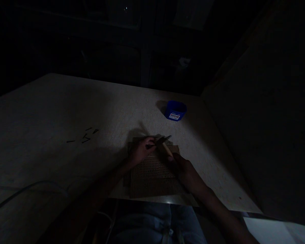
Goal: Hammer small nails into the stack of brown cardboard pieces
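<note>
In the dim head view, my right hand (184, 166) is closed round the pale wooden handle of a hammer (167, 149). Its dark metal head sits just right of my left fingertips. My left hand (142, 149) has its fingers pinched together over the far part of a brown board (155, 167) with rows of small holes. What they hold is too dark and small to make out. The board lies near the table's front edge, partly covered by both hands.
Several thin dark nails (85, 137) lie scattered on the pale table (117, 105) to the left. A blue plastic tub (176, 111) with a white label stands beyond the board. A cable (35, 184) curves at lower left; a dark panel (264, 112) rises at right.
</note>
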